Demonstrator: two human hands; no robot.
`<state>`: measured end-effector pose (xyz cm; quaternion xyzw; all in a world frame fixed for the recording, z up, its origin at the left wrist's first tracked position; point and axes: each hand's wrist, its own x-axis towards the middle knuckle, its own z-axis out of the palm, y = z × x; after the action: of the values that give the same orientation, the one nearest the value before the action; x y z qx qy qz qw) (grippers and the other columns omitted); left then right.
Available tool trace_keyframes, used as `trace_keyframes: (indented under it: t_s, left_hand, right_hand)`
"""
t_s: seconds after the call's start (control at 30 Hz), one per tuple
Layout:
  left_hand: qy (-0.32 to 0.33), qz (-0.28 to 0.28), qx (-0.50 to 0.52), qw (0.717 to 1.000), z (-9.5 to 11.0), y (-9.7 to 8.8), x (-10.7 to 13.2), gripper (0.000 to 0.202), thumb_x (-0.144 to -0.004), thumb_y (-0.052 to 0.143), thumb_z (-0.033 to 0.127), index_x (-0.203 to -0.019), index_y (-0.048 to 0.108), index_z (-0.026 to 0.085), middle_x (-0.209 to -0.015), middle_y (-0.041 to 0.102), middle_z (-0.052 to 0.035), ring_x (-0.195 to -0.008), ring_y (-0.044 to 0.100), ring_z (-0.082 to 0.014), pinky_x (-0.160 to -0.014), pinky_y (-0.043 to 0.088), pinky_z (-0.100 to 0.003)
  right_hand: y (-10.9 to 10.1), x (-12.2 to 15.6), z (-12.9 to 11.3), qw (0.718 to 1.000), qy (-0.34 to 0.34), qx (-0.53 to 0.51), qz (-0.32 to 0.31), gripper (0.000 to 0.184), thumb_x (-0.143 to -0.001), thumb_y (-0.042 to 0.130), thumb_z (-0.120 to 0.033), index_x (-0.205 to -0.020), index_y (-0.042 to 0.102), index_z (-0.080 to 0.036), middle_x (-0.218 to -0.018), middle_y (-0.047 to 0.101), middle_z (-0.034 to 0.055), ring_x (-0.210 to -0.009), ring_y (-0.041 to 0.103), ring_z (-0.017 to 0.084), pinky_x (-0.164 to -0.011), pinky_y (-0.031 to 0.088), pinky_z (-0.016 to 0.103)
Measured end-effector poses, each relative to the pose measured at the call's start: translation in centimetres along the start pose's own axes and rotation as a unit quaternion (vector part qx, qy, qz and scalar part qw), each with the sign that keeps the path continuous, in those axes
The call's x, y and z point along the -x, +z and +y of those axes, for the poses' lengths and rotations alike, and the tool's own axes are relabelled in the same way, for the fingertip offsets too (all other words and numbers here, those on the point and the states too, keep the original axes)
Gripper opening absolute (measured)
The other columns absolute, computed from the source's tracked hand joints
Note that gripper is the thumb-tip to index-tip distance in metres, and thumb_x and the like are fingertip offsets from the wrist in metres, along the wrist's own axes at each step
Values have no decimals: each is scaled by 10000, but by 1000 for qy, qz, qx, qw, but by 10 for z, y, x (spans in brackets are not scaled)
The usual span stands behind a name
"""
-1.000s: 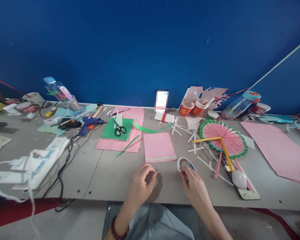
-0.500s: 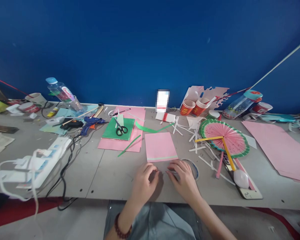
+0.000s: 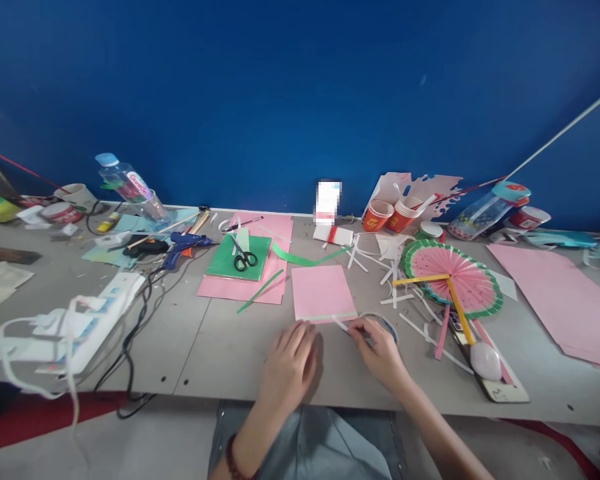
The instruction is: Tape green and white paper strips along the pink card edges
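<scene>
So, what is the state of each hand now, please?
Left hand: curled; whether it holds anything cannot be told.
Right hand: closed, holding a narrow whitish tape-like strip.

White power strip (image 3: 98, 320), blue glue gun (image 3: 181, 246), tilted blue-capped bottle (image 3: 134, 188), red paper cups (image 3: 379, 217)

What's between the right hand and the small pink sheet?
In the head view, a short white strip: one end pinched by the right hand, the other overlapping the near edge of the small pink sheet. Contact there unclear.
</scene>
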<state>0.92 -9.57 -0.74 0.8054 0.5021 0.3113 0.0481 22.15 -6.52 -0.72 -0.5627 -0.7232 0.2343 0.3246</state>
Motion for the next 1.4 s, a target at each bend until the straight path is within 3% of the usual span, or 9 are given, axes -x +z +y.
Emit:
trace_keyframes:
  t_s: [0.1, 0.37, 0.6, 0.9, 1.03, 1.13, 1.23, 1.33, 1.4]
  left_hand:
    - [11, -36, -57, 998, 2, 5, 2, 354, -894, 470, 238, -1235, 541, 177, -1265, 591, -112, -1188, 524, -273, -999, 417, -460]
    - [2, -33, -87, 996, 6, 12, 10, 393, -906, 451, 260, -1274, 519, 143, -1324, 555, -122, -1195, 520, -275, -990, 415, -450]
    - [1, -34, -93, 995, 7, 8, 12, 388, -898, 439, 224, -1267, 519, 136, -1308, 562, -129, -1187, 527, -277, -990, 402, -460]
    - [-8, -40, -84, 996, 6, 9, 12, 417, -907, 404, 221, -1307, 502, 156, -1350, 542, -73, -1211, 502, -255, -1026, 352, -443]
    - [11, -65, -97, 993, 5, 8, 11, 449, -909, 390, 227, -1345, 465, 150, -1373, 519, -74, -1263, 455, -243, -1060, 317, -440]
    - [21, -83, -108, 990, 5, 7, 10, 434, -917, 373, 241, -1321, 490, 135, -1363, 527, -88, -1288, 429, -244, -1071, 305, -437]
    - [24, -84, -114, 990, 6, 5, 10, 426, -919, 375, 244, -1312, 498, 135, -1333, 552, -94, -1283, 433, -245, -1073, 302, -441]
    - [27, -82, -110, 990, 6, 2, 10, 431, -917, 383, 238, -1325, 484, 142, -1331, 553, -97, -1279, 439, -245, -1071, 304, -446]
    - [37, -83, -102, 991, 4, -1, 11, 427, -918, 389, 243, -1323, 485, 144, -1341, 544, -94, -1285, 435, -245, -1077, 297, -452]
  right_hand:
    - [-6, -10, -1, 1000, 1, 11, -19, 197, -901, 458, -287, -793, 594, -194, -742, 641, 42, -743, 579, 186, -688, 440, 282]
    - [-27, -39, -24, 987, -19, -1, -157, 189, -897, 479, -293, -801, 600, -184, -758, 635, 11, -720, 563, 146, -672, 413, 252]
    - [-18, -59, -36, 969, -51, -20, -242, 162, -861, 491, -225, -794, 624, -163, -739, 624, 4, -661, 520, 119, -622, 376, 219]
    - [-53, -41, -51, 972, 8, 41, -232, 179, -859, 495, -273, -773, 630, -193, -662, 608, -22, -588, 496, 109, -556, 331, 216]
    - [-64, -50, -57, 970, 25, 30, -240, 199, -860, 502, -326, -771, 623, -195, -655, 587, -24, -591, 476, 106, -552, 324, 220]
    - [-53, -71, -52, 936, 42, -28, -350, 237, -840, 530, -394, -761, 600, -181, -676, 561, -20, -594, 451, 96, -558, 335, 216]
    - [-32, -92, -37, 859, 116, -119, -484, 280, -799, 559, -462, -834, 570, -185, -619, 455, -54, -531, 391, 78, -495, 313, 200]
    - [-15, -103, -24, 823, 165, -152, -521, 331, -764, 587, -506, -830, 526, -188, -614, 407, -69, -508, 360, 65, -459, 293, 185]
    - [-9, -104, -20, 822, 171, -149, -523, 349, -747, 601, -519, -830, 518, -190, -631, 404, -70, -512, 353, 61, -449, 293, 181]
